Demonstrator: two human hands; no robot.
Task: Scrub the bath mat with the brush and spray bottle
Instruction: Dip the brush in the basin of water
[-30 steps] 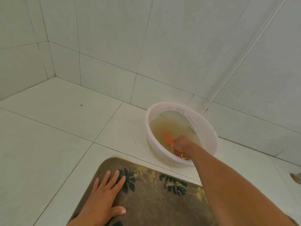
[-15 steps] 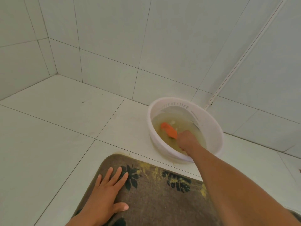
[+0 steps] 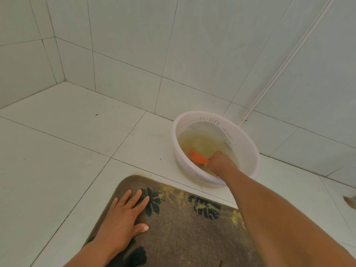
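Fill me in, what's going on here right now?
A person is partway through cleaning a bath mat on a tiled floor. The right hand grips an orange brush and dips it into yellowish water in a white basin by the wall. The left hand rests flat on the brown bath mat, near its far left corner. Yellow residue shows along the mat's far edge.

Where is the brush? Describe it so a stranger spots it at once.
Start at the white basin on the tiled floor, just beyond the mat. In its yellowish water, the right hand grips the brush. It is the only orange thing in view.
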